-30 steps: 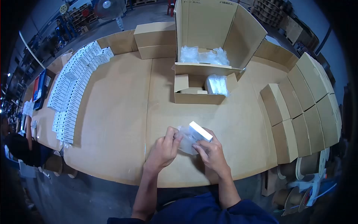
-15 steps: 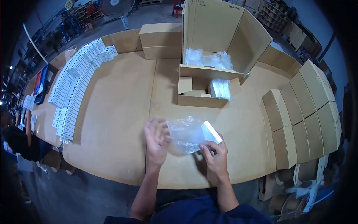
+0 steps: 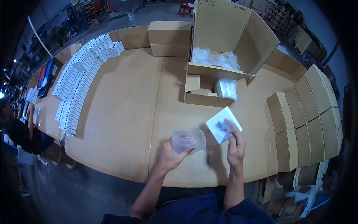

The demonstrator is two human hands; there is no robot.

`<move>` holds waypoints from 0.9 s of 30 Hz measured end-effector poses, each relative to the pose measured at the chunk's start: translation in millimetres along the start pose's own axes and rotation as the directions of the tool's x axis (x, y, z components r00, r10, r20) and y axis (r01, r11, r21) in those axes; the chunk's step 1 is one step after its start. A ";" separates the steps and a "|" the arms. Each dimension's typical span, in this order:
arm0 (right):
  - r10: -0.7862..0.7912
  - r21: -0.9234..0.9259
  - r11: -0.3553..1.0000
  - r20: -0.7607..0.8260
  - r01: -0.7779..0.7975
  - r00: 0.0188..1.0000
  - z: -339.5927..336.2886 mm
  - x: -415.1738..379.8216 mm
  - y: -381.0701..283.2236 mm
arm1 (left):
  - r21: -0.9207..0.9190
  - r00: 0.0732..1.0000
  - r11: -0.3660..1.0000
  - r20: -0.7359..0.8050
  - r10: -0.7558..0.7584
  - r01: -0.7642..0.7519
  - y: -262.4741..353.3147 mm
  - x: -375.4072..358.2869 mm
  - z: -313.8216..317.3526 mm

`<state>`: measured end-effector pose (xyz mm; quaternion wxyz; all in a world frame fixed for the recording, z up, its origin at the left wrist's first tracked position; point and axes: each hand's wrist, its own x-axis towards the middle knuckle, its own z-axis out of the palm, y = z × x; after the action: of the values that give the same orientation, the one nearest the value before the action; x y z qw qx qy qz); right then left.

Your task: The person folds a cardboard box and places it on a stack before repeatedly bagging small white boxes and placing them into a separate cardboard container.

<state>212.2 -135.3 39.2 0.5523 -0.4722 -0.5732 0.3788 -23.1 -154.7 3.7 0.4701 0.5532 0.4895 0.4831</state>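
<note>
A clear plastic bag (image 3: pixel 189 140) is gripped by my left hand (image 3: pixel 172 156), thumb at its lower edge, and its mouth gapes open. To the right, my right hand (image 3: pixel 235 147) holds a flat white box (image 3: pixel 220 125) with small print on its face; the box is tilted and apart from the bag. Beyond them stands an open small carton (image 3: pixel 209 100) with wrapped items (image 3: pixel 226 89) at its right end.
Rows of small white boxes (image 3: pixel 76 83) line the left side. A large open carton (image 3: pixel 220 30) with bubble wrap (image 3: pixel 214 59) stands behind. Brown cartons (image 3: pixel 313 123) are stacked at right. At the far left a person (image 3: pixel 22 134) is at the table.
My left hand has closed on the bag, which has left my right hand and opened up. My right hand has moved right with the white box, now showing its printed face.
</note>
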 end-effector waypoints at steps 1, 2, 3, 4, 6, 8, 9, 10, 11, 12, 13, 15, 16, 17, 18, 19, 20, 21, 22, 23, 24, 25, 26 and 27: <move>-0.030 0.051 0.998 -0.056 0.033 0.998 -1.7 6.3 -5.5 | 0.047 1.000 0.999 0.010 0.006 -0.007 1.6 -0.8 0.6; -0.063 0.108 0.991 -0.098 0.073 0.993 1.3 12.7 -15.7 | 0.094 1.000 0.995 0.020 0.014 -0.016 3.4 -1.0 1.7; -0.093 0.162 0.980 -0.141 0.116 0.986 9.6 18.2 -28.2 | 0.100 1.000 0.995 0.021 0.017 -0.019 5.2 -1.6 3.4; -0.121 0.214 0.964 -0.185 0.160 0.975 16.2 21.6 -35.1 | 0.107 1.000 0.994 0.022 0.019 -0.021 6.9 -2.9 5.1; -0.130 0.324 0.930 -0.151 0.173 0.980 21.6 25.6 -32.6 | 0.126 0.999 0.992 0.027 0.021 -0.024 7.1 -4.1 6.7; -0.116 0.391 0.907 -0.127 0.157 0.985 30.6 28.5 -37.4 | 0.148 0.999 0.989 0.034 0.015 -0.020 4.6 -6.0 7.3; -0.104 0.340 0.932 -0.083 0.127 0.991 31.0 27.7 -37.1 | 0.130 0.999 0.991 0.035 0.005 -0.009 3.9 -5.6 7.3; -0.090 0.286 0.953 -0.038 0.097 0.995 31.5 26.3 -36.3 | 0.112 0.999 0.994 0.036 -0.006 0.002 3.3 -5.4 7.1; -0.072 0.231 0.971 0.006 0.068 0.997 32.0 25.2 -35.8 | 0.094 0.999 0.995 0.036 -0.018 0.014 2.3 -5.6 6.6; -0.068 0.139 0.988 0.037 0.062 0.997 30.9 24.7 -39.6 | 0.093 0.999 0.996 0.034 -0.015 0.011 0.5 -5.7 5.6; -0.085 0.171 0.982 0.034 0.078 0.996 32.5 25.4 -38.4 | 0.090 0.999 0.996 0.031 -0.011 0.008 -1.7 -5.4 4.0; -0.117 0.234 0.966 0.026 0.108 0.993 36.5 26.7 -34.8 | 0.081 1.000 0.997 0.010 -0.011 0.011 -3.2 -5.5 1.2; -0.101 0.233 0.969 0.043 0.088 0.994 32.6 26.8 -36.0 | 0.073 1.000 0.997 -0.007 -0.016 0.017 -3.2 -5.4 0.5; -0.112 0.229 0.969 0.058 0.096 0.992 30.3 27.9 -35.3 | 0.065 0.999 0.998 -0.025 -0.021 0.022 -3.5 -5.0 -0.1; -0.123 0.226 0.969 0.073 0.103 0.990 28.4 29.4 -34.2 | 0.068 1.000 0.997 -0.006 -0.027 0.028 -4.3 -4.6 -1.0; -0.133 0.223 0.968 0.087 0.111 0.987 26.7 30.3 -33.1 | 0.072 0.999 0.997 0.014 -0.034 0.033 -5.6 -4.1 -2.2; -0.115 0.210 0.973 0.097 0.092 0.989 25.1 30.1 -32.1 | 0.076 0.999 0.996 0.034 -0.041 0.038 -6.5 -4.2 -2.9; -0.112 0.205 0.975 0.104 0.089 0.988 25.1 30.5 -31.8 | 0.054 0.998 0.998 0.038 -0.045 0.043 -6.8 -4.6 -1.6; -0.110 0.200 0.976 0.110 0.086 0.988 25.5 31.6 -31.8 | 0.032 0.998 0.998 0.043 -0.049 0.047 -6.9 -5.0 0.4; -0.107 0.196 0.977 0.116 0.083 0.987 25.8 32.8 -31.5 | 0.011 0.998 0.999 0.047 -0.052 0.052 -7.1 -5.2 1.4; -0.093 0.177 0.982 0.134 0.069 0.987 25.4 33.9 -29.5 | 0.047 0.997 0.998 0.057 -0.054 0.051 -6.8 -5.3 1.2; -0.079 0.157 0.986 0.150 0.055 0.986 24.5 35.1 -26.3 | 0.083 0.996 0.995 0.067 -0.055 0.050 -5.9 -5.6 0.8; -0.064 0.137 0.990 0.166 0.041 0.984 23.9 36.3 -24.5 | 0.119 0.995 0.992 0.078 -0.057 0.048 -4.8 -5.7 0.6; -0.060 0.112 0.993 0.171 0.041 0.983 25.3 37.6 -25.0 | 0.109 0.994 0.993 0.093 -0.062 0.052 -2.7 -5.5 0.1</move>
<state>186.1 -103.7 70.9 0.5344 -0.3918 -0.6097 0.4349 -23.5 -160.0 0.6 0.4766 0.5858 0.5070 0.4156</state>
